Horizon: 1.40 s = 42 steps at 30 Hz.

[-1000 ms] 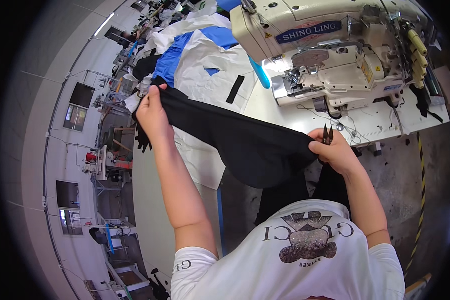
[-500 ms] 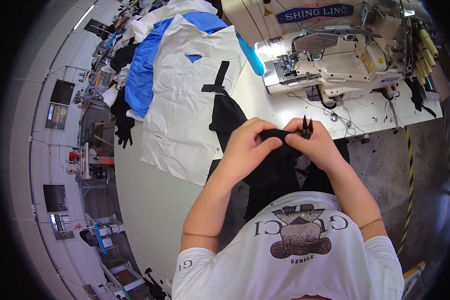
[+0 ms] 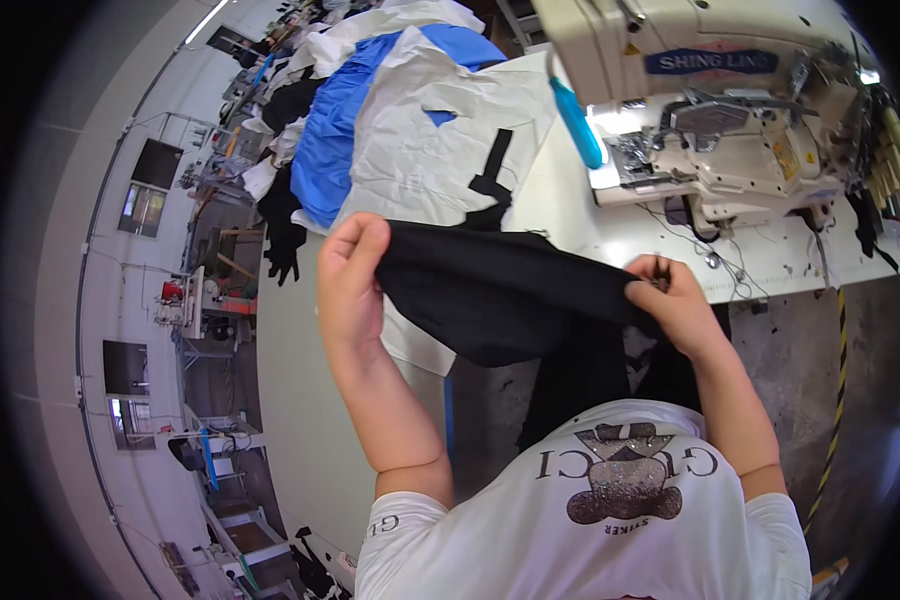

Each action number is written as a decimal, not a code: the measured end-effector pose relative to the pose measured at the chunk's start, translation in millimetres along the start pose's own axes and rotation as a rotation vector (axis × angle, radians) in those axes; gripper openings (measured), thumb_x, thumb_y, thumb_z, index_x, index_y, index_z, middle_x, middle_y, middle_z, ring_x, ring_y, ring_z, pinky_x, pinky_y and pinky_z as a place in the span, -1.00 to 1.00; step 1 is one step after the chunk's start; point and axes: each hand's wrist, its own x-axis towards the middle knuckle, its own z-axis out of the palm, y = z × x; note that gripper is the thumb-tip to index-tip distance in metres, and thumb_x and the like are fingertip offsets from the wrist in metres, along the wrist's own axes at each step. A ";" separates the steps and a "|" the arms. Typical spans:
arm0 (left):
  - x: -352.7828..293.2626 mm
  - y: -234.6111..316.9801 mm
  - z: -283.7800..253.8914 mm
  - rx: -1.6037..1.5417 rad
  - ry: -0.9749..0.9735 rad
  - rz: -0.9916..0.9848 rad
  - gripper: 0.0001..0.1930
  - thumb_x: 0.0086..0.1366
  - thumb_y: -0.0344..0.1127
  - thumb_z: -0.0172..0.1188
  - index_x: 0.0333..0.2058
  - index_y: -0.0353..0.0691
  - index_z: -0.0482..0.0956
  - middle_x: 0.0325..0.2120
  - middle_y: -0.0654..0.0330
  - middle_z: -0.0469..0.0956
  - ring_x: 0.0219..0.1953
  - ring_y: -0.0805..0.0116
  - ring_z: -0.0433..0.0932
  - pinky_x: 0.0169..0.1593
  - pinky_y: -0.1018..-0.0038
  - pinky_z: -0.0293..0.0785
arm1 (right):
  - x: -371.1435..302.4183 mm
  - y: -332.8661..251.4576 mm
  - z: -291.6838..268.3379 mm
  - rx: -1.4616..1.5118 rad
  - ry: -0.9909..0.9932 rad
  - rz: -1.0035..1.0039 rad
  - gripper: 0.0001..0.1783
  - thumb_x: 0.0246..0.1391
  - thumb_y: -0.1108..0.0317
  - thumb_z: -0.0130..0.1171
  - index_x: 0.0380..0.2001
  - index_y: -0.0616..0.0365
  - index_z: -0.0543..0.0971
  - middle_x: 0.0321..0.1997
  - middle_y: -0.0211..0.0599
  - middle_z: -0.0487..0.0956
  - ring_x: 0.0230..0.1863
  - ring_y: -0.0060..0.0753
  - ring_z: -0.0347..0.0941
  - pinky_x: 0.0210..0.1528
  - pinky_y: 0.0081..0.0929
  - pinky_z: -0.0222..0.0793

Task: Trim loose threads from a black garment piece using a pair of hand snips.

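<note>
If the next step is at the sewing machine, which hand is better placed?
Right, I'd judge. The right hand pinches the black cloth at the end nearer the sewing machine; the left hand grips the far end, beside the white fabric.

The person wears a white short-sleeved fabric T-shirt, seen well back from the grip. Its front carries a dark, glittering bear-shaped print flanked by large dark lettering, with smaller lettering beside the bear. The loose left sleeve bears more dark letters; the right sleeve looks plain white. Both forearms are bare from sleeves to grip. Black cloth trousers show just below the grip.
</note>
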 end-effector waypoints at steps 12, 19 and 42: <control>1.0 -4.2 1.7 0.100 0.021 -0.105 -0.71 0.26 -0.08 0.11 -0.48 -0.17 0.49 -0.74 0.47 0.37 -0.80 0.77 0.17 -0.75 0.75 -0.04 | -0.6 6.5 -15.4 0.487 -0.068 0.045 -0.82 -0.03 0.33 0.20 -0.41 0.20 0.48 -0.50 -0.43 0.53 -0.49 -0.63 0.44 -0.40 -0.69 0.38; 2.9 -2.0 -0.2 0.111 0.010 -0.107 -0.69 0.23 -0.04 0.14 -0.53 -0.16 0.49 -0.74 0.50 0.35 -0.75 0.78 0.18 -0.70 0.74 -0.02 | -1.3 7.4 -15.3 0.450 -0.055 0.050 -0.77 -0.05 0.29 0.25 -0.42 0.20 0.49 -0.48 -0.40 0.55 -0.50 -0.62 0.45 -0.43 -0.69 0.38; 6.0 -4.3 11.3 0.053 -0.037 -0.134 -0.63 0.32 -0.03 -0.01 -0.50 -0.21 0.48 -0.75 0.43 0.36 -0.78 0.73 0.18 -0.72 0.72 0.02 | -0.4 15.6 -29.0 0.487 -0.072 0.030 -0.71 -0.10 0.24 0.32 -0.41 0.19 0.49 -0.43 -0.36 0.56 -0.44 -0.57 0.48 -0.35 -0.64 0.42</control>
